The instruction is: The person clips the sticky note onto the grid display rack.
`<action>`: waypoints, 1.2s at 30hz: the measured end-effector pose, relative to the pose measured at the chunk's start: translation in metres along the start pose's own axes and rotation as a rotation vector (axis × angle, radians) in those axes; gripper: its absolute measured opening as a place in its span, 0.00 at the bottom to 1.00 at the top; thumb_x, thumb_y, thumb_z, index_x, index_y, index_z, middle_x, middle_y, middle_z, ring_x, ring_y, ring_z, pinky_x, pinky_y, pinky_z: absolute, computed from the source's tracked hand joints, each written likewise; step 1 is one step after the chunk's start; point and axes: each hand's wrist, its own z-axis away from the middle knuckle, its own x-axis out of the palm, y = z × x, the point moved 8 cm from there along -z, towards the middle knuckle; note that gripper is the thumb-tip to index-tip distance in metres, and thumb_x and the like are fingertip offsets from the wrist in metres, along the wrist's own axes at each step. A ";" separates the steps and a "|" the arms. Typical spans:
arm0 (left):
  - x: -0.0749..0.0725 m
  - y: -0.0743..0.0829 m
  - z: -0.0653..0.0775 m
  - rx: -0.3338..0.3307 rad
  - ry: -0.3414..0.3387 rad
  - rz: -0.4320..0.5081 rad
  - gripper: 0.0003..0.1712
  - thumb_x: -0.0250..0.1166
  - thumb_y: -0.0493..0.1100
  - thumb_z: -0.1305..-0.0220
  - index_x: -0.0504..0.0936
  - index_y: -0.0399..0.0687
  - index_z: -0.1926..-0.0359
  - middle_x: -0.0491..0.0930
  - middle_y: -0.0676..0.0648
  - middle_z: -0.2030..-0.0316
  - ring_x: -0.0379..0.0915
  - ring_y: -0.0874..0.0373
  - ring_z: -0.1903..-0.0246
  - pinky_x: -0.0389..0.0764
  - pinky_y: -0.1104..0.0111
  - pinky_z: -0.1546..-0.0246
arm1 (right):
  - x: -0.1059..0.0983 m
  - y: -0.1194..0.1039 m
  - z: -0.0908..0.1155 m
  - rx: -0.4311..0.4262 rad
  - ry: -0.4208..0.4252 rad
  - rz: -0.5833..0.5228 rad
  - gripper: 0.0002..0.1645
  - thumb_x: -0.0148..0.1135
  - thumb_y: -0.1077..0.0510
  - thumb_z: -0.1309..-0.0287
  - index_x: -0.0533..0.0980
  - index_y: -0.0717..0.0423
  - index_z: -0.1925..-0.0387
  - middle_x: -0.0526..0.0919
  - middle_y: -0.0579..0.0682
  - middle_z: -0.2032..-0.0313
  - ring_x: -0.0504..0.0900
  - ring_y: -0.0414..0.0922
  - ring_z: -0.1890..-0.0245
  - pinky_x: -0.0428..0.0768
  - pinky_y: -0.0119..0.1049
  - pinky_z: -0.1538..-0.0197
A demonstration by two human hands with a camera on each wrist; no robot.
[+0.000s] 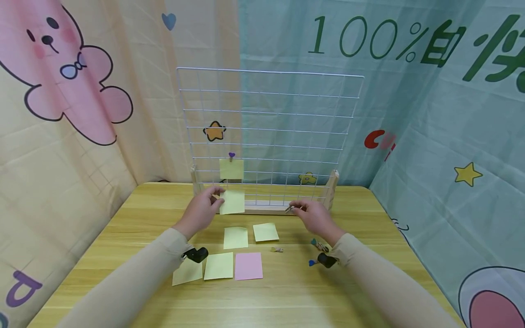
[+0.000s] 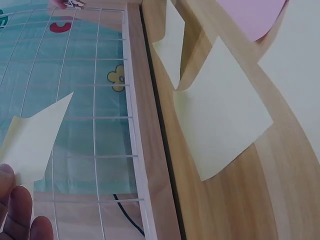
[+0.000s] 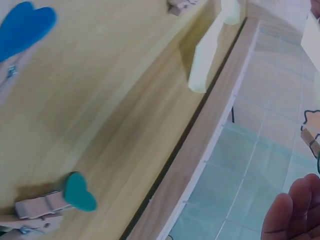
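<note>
Pinching yellow note (image 1: 234, 202) in left hand (image 1: 203, 208), clothespin (image 3: 310, 141) in right hand (image 1: 311, 215).
Holding note just right of left hand, near table's (image 1: 156, 200) far edge.

The left arm (image 1: 123, 278) and right arm (image 1: 393, 278), both in long pale sleeves (image 1: 172, 241), reach forward and angle inward. The left hand (image 1: 201, 210) pinches between thumb and fingers; the right hand (image 1: 313, 216) (roughly level with it) pinches too, fingers bent.

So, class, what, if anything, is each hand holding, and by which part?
The left hand pinches a yellow sticky note by its left edge. The right hand holds a small clip; which part it grips cannot be told.
</note>
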 end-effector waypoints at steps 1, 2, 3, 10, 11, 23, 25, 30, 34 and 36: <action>0.001 0.001 -0.002 0.000 -0.001 0.004 0.17 0.59 0.41 0.20 0.76 0.47 0.35 0.84 0.42 0.53 0.79 0.53 0.64 0.79 0.65 0.71 | -0.001 -0.002 -0.001 -0.003 0.008 -0.004 0.14 0.63 0.55 0.25 0.86 0.53 0.45 0.90 0.51 0.53 0.82 0.44 0.63 0.78 0.37 0.63; 0.001 0.003 -0.004 0.004 -0.001 0.006 0.17 0.59 0.41 0.20 0.76 0.48 0.35 0.84 0.42 0.51 0.79 0.53 0.63 0.79 0.65 0.71 | -0.002 -0.003 -0.003 -0.007 0.016 -0.004 0.14 0.63 0.54 0.25 0.86 0.53 0.45 0.90 0.51 0.54 0.81 0.44 0.64 0.77 0.37 0.63; 0.001 0.005 -0.007 0.011 0.001 0.006 0.17 0.59 0.41 0.20 0.76 0.48 0.35 0.83 0.42 0.50 0.80 0.52 0.62 0.80 0.65 0.69 | -0.002 -0.004 -0.005 -0.010 0.020 -0.008 0.14 0.63 0.55 0.25 0.86 0.54 0.45 0.89 0.51 0.53 0.80 0.43 0.63 0.77 0.36 0.62; 0.002 0.015 -0.023 0.034 0.031 -0.010 0.16 0.59 0.42 0.20 0.77 0.48 0.36 0.83 0.44 0.47 0.81 0.49 0.53 0.82 0.64 0.63 | -0.009 -0.016 -0.014 -0.007 0.044 -0.021 0.15 0.62 0.53 0.24 0.86 0.53 0.45 0.86 0.54 0.50 0.82 0.47 0.58 0.77 0.38 0.60; 0.003 0.017 -0.026 0.038 0.034 -0.013 0.16 0.58 0.42 0.20 0.77 0.48 0.36 0.83 0.43 0.45 0.81 0.49 0.53 0.82 0.64 0.63 | -0.009 -0.017 -0.016 -0.007 0.049 -0.028 0.15 0.62 0.53 0.24 0.86 0.53 0.45 0.85 0.54 0.50 0.82 0.48 0.58 0.77 0.38 0.60; 0.010 0.035 -0.048 0.017 0.018 0.064 0.17 0.57 0.43 0.18 0.76 0.50 0.34 0.82 0.44 0.43 0.80 0.48 0.48 0.83 0.63 0.59 | -0.020 -0.037 -0.040 -0.005 0.114 -0.049 0.16 0.61 0.51 0.23 0.86 0.53 0.44 0.83 0.55 0.48 0.80 0.50 0.54 0.78 0.43 0.55; 0.011 0.037 -0.051 0.013 0.016 0.076 0.17 0.57 0.43 0.18 0.75 0.51 0.33 0.81 0.45 0.41 0.80 0.49 0.49 0.83 0.62 0.58 | -0.020 -0.041 -0.044 -0.001 0.118 -0.042 0.16 0.60 0.51 0.23 0.85 0.52 0.43 0.83 0.54 0.48 0.80 0.51 0.54 0.78 0.44 0.54; 0.014 0.041 -0.060 0.013 0.022 0.078 0.17 0.56 0.44 0.18 0.75 0.51 0.33 0.81 0.45 0.44 0.78 0.49 0.56 0.82 0.62 0.61 | -0.022 -0.052 -0.052 0.003 0.133 -0.064 0.17 0.59 0.50 0.22 0.85 0.51 0.41 0.82 0.54 0.48 0.78 0.51 0.56 0.76 0.44 0.56; 0.013 0.045 -0.066 0.021 0.036 0.073 0.17 0.56 0.43 0.18 0.76 0.52 0.34 0.80 0.46 0.41 0.78 0.50 0.57 0.81 0.63 0.64 | -0.023 -0.058 -0.061 -0.011 0.148 -0.093 0.18 0.60 0.49 0.22 0.85 0.51 0.42 0.81 0.53 0.50 0.75 0.50 0.59 0.73 0.44 0.58; 0.012 0.047 -0.068 0.028 0.044 0.072 0.17 0.57 0.42 0.19 0.76 0.51 0.34 0.79 0.46 0.39 0.78 0.50 0.55 0.81 0.63 0.63 | -0.023 -0.062 -0.065 -0.018 0.155 -0.098 0.17 0.60 0.49 0.22 0.86 0.50 0.42 0.81 0.53 0.52 0.73 0.50 0.62 0.72 0.43 0.60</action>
